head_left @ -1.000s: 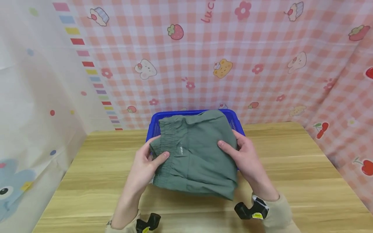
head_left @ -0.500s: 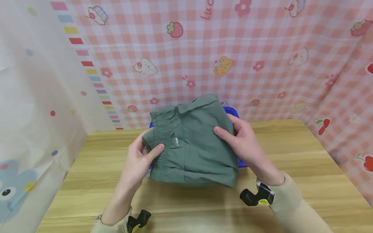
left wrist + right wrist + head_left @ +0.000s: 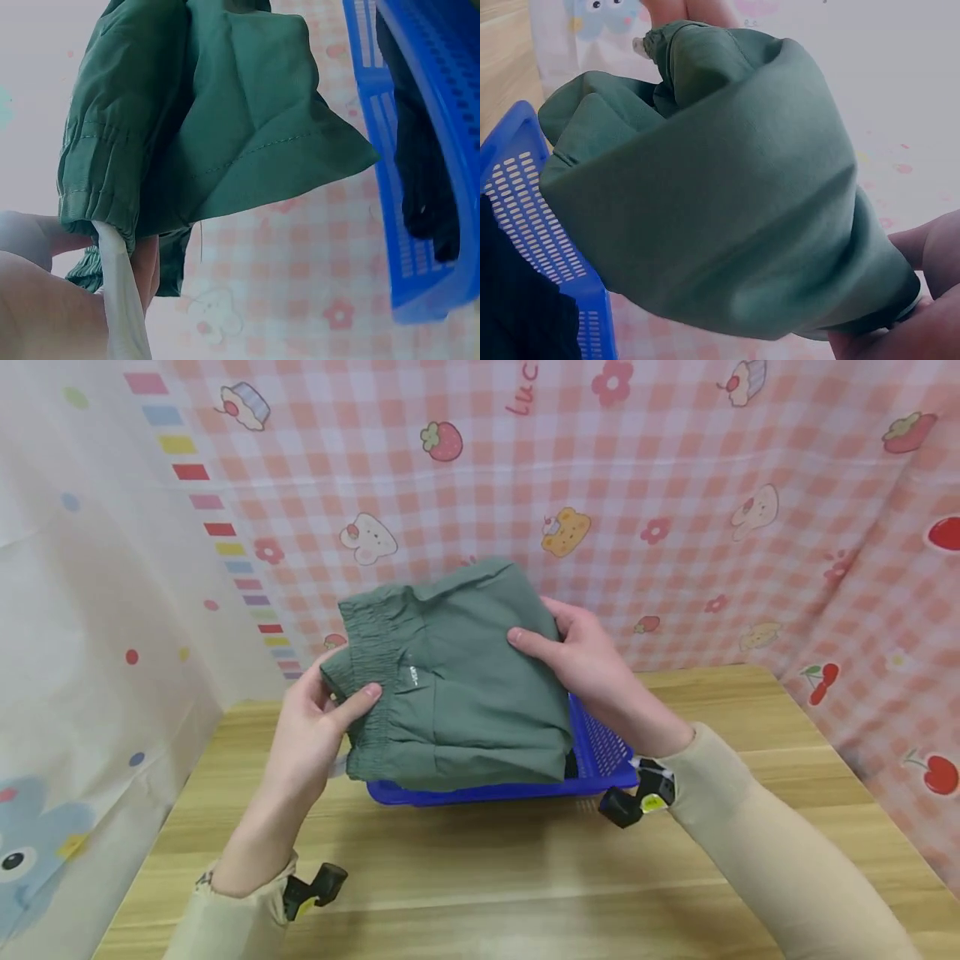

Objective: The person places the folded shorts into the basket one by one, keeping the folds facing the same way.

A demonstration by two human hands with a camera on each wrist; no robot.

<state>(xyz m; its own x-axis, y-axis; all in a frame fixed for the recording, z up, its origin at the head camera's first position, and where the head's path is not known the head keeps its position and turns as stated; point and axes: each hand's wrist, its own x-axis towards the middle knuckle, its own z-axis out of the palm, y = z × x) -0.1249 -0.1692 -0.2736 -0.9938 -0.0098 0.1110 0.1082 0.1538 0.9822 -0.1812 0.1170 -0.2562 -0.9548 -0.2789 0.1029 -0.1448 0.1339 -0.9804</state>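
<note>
A pair of folded green shorts (image 3: 487, 685) with a gathered elastic waistband hangs in the air over a blue plastic basket (image 3: 480, 793). My left hand (image 3: 311, 722) pinches the waistband side, thumb on the front and the other fingers behind. On the opposite folded edge, my right hand (image 3: 588, 660) grips the cloth with its thumb on top. In the left wrist view a white strip (image 3: 120, 292), perhaps a drawstring or label, dangles by the waistband. A stitched hem of the shorts (image 3: 255, 142) shows there too.
Dark cloth (image 3: 517, 292) lies inside the basket, best seen in the right wrist view. The basket stands on a wooden table (image 3: 480, 893), with a pink checked curtain (image 3: 480, 485) close behind. A white patterned curtain (image 3: 97, 568) hangs on the left.
Both hands have lifted the shorts up and to the left, still gripping the same two sides. More of the basket's front rim and right side now shows beneath them.
</note>
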